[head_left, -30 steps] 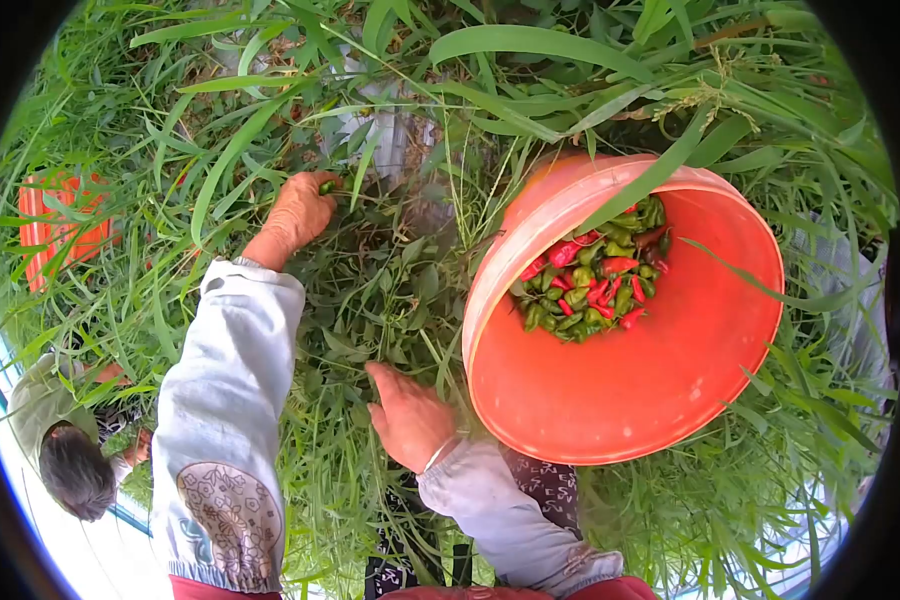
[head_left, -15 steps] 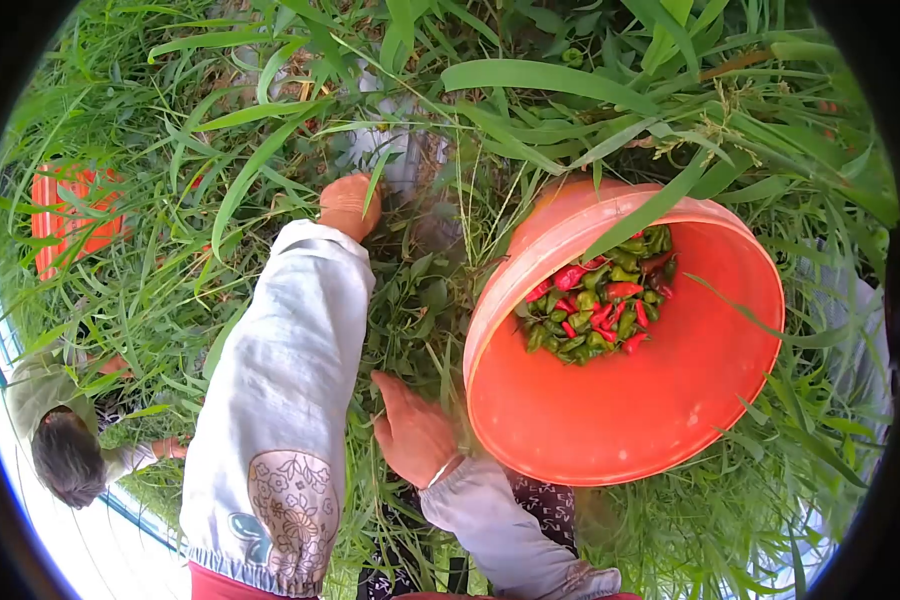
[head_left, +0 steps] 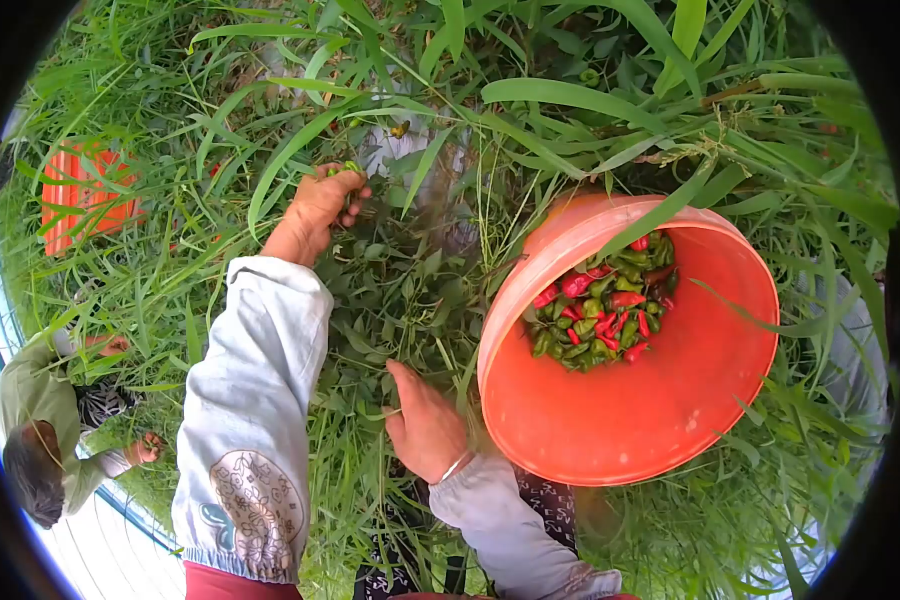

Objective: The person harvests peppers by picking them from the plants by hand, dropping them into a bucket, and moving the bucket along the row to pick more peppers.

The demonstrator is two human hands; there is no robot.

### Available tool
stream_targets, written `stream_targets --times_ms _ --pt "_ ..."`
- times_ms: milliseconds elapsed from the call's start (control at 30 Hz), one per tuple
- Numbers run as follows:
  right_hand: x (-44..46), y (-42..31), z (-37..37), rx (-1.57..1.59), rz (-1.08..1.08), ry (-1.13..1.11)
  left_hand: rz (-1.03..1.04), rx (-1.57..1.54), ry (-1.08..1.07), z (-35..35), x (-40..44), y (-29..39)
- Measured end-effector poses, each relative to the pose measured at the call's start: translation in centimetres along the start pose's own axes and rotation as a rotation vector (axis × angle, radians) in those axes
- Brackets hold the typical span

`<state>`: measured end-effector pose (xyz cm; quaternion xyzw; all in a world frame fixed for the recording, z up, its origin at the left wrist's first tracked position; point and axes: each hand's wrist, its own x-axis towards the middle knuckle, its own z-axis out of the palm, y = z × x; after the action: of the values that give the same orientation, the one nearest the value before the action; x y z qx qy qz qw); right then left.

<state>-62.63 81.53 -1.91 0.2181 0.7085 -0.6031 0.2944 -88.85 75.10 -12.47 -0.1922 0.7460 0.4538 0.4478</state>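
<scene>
My left hand (head_left: 317, 208), in a light sleeve, is closed around a small green pepper (head_left: 346, 168), which shows at the fingertips above the pepper plants (head_left: 400, 290). Lower down, my right hand (head_left: 425, 425) rests among the leaves, thumb and finger apart, with its other fingers partly hidden. No object shows in it. Beside it on the right, a tilted orange bucket (head_left: 650, 420) holds a heap of red and green peppers (head_left: 605, 305).
Long grass blades (head_left: 580, 100) hang over the plants and across the bucket's rim. On the left, another person (head_left: 45, 410) bends near an orange crate (head_left: 88, 198). Pale plastic sheeting (head_left: 395, 145) lies on the ground between the plants.
My left hand has drawn back and left from the foliage, and a green pepper now shows in its fingers. My right hand stays almost in place.
</scene>
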Motion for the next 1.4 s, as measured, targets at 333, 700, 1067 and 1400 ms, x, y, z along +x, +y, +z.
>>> stream_targets --times_ms 333,700,1067,1400 --pt "0.1 -0.8 0.3 -0.057 0.019 -0.022 0.516 -0.139 -0.347 5.7 -16.7 5.9" --pt "0.6 5.7 4.7 -0.36 -0.065 -0.071 1.043 0.282 -0.033 7.9 -17.8 2.1" --pt "-0.5 0.0 1.3 -0.369 -0.047 0.158 0.196 1.061 -0.046 -4.2 -17.9 -15.0" --pt "0.0 0.8 2.6 -0.416 -0.285 0.032 0.51 0.614 -0.137 7.4 -25.4 -20.9"
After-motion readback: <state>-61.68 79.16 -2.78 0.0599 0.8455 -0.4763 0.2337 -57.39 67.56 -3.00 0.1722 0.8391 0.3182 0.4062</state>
